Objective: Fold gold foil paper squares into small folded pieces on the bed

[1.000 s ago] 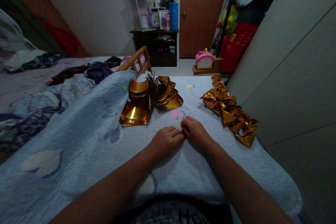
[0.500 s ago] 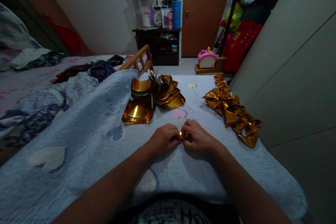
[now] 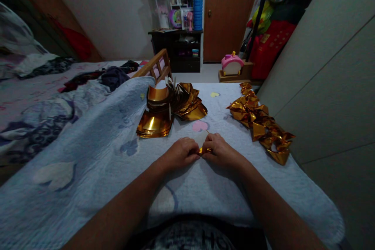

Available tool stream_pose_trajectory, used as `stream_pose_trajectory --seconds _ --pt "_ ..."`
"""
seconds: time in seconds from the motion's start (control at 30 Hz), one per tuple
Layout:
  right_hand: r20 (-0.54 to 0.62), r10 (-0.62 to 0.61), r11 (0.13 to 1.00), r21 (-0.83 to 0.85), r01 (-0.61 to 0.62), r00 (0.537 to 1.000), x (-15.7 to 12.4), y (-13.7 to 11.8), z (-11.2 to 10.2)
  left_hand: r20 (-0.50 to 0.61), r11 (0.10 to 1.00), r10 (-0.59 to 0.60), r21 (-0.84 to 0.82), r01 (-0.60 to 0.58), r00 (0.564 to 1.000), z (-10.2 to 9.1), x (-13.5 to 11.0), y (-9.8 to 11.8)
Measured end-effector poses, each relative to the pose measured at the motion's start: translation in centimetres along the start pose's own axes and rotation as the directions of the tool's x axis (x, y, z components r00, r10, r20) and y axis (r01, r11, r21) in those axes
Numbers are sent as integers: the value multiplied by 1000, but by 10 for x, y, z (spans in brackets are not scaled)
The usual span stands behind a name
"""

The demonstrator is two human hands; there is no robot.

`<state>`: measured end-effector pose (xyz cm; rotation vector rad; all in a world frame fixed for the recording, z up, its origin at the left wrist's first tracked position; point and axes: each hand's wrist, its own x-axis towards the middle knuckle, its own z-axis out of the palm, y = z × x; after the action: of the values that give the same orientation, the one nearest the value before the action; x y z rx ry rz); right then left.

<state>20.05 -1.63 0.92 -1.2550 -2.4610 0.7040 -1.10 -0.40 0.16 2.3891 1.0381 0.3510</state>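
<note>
My left hand point(image 3: 180, 154) and my right hand point(image 3: 221, 150) meet on the pale blue quilt point(image 3: 96, 152), fingers pinched on one small sheet of paper point(image 3: 202, 140), gold on one side and white on the other. Its white face stands up between my fingertips and a gold edge shows below. Beyond my hands lies a fanned stack of flat gold sheets point(image 3: 168, 107). To the right runs a row of folded gold pieces point(image 3: 260, 123).
A grey wall point(image 3: 328, 66) runs close along the right. A wooden bed rail point(image 3: 154, 68) rises behind the stack, with rumpled bedding point(image 3: 43, 97) on the left. Farther back stand a dark shelf unit point(image 3: 178, 49), a brown door point(image 3: 227, 11) and a pink toy house point(image 3: 232, 64).
Both hands have stayed together in front of me. A gold edge and the white face of the paper now show between my fingers, where a second ago the hands hid it.
</note>
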Motion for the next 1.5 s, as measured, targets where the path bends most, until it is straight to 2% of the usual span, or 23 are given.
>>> stream_pose_trajectory --seconds 0.37,0.7,1.13,1.3,1.5 --pt "27 113 994 2 -113 993 1 -7 2 19 999 -32 -6 32 999 -1 2 -1" --pt "-15 122 992 -26 -123 992 3 -8 6 33 999 -29 -38 30 999 -8 1 1" --pt "-46 171 985 9 -171 984 6 -8 11 49 996 -89 -13 90 995 -11 1 4" --pt "-73 206 978 -28 -208 976 8 -9 16 44 995 -96 40 94 994 -9 1 5" --pt "-102 232 973 5 -233 967 9 -9 19 29 977 -149 159 143 988 -5 1 7"
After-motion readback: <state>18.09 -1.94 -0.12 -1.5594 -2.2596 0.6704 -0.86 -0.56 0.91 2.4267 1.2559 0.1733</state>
